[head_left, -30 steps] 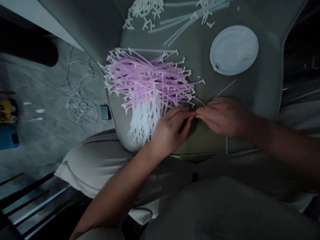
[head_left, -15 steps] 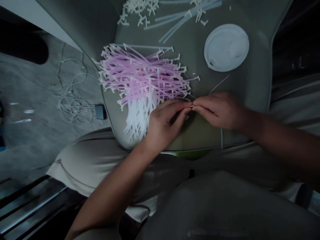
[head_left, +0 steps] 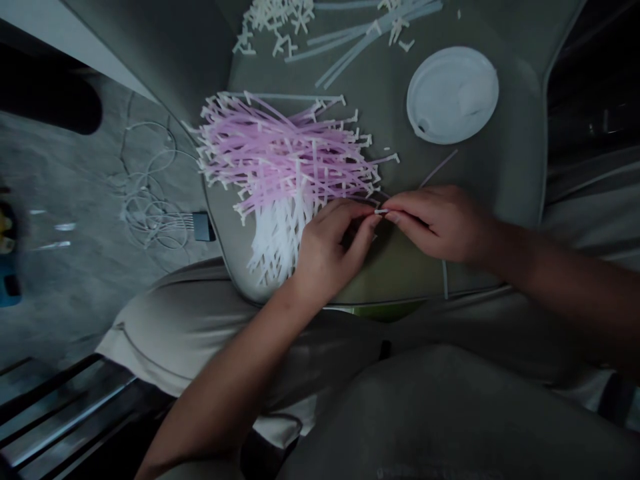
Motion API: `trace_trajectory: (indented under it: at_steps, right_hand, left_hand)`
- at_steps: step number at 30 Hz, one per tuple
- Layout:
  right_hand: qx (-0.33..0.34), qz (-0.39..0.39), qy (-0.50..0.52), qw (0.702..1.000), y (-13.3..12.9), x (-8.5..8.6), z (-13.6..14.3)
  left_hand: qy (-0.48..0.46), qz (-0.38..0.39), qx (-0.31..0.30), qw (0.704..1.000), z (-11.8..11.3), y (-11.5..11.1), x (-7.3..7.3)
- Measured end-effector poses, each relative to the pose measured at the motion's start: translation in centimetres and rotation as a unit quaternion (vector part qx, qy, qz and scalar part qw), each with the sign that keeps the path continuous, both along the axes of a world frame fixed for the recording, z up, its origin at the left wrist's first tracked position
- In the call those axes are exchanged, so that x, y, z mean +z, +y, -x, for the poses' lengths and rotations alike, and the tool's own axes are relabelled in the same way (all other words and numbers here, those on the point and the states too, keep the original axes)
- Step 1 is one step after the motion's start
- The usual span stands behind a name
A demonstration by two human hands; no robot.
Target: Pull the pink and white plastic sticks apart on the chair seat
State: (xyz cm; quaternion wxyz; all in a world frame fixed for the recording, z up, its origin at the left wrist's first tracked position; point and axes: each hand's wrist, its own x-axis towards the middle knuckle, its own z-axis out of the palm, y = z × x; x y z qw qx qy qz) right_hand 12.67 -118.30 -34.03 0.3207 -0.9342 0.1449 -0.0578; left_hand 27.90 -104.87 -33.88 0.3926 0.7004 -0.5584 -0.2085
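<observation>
My left hand (head_left: 335, 243) is closed in a pinch, thumb and forefinger at one end of a small white connector (head_left: 381, 211). Fingertip to fingertip with it, my right hand (head_left: 443, 223) pinches the connector's other end. From behind the right hand a thin pink tube (head_left: 440, 167) slants up, and a pale tube (head_left: 445, 280) sticks out below; whether the hand holds either I cannot tell. Left of the hands lies a heap of pink tubes (head_left: 280, 143) with white fittings on their ends. White tubes (head_left: 275, 243) lie under its near side, partly behind my left hand.
Everything rests on a grey chair seat (head_left: 370, 273). Loose white connectors (head_left: 277, 17) and pale tubes (head_left: 345, 57) lie toward the back. A white oval lid or dish (head_left: 453, 97) is at the right. Coiled cables (head_left: 155, 213) and a dark box (head_left: 203, 227) are at the left.
The fingertips have parted slightly, and the white connector between them now shows more. The left fingertips have shifted a little left; the heap and dish look unchanged.
</observation>
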Motion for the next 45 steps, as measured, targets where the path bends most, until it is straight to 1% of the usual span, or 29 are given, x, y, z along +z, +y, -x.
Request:
trace_trajectory:
  at_steps: [4,8,16,22,25,35,41,45]
  right_hand:
    - [0.004,0.003,0.009,1.0,0.1,-0.1,0.0]
    - [0.007,0.013,0.004,1.0,0.1,-0.1,0.0]
    - [0.01,0.041,0.032,0.999,0.4,-0.1,-0.2]
    - [0.0,0.027,-0.021,0.999,0.5,-0.2,0.0]
    - [0.001,0.022,-0.028,0.999,0.5,-0.2,0.0]
    - [0.008,0.049,-0.012,0.999,0.6,-0.5,-0.3]
    - [0.007,0.069,-0.023,0.997,0.6,-0.7,-0.2]
    - [0.005,0.066,-0.019,0.998,0.7,-0.7,-0.1]
  left_hand:
    - [-0.067,-0.013,-0.029,0.997,-0.2,-0.1,-0.3]
    - [-0.084,-0.026,-0.057,0.994,-0.1,-0.3,-0.3]
    - [-0.069,-0.028,-0.047,0.996,0.3,-0.6,-0.3]
    - [-0.053,-0.02,-0.018,0.998,0.5,-0.6,-0.6]
    - [-0.053,-0.016,-0.005,0.998,0.6,-0.6,-0.6]
    - [-0.095,-0.03,-0.002,0.995,0.9,-0.7,-0.7]
    - [-0.111,-0.017,-0.009,0.994,0.9,-0.9,-0.9]
    - [-0.112,-0.017,-0.016,0.993,0.8,-0.9,-1.0]
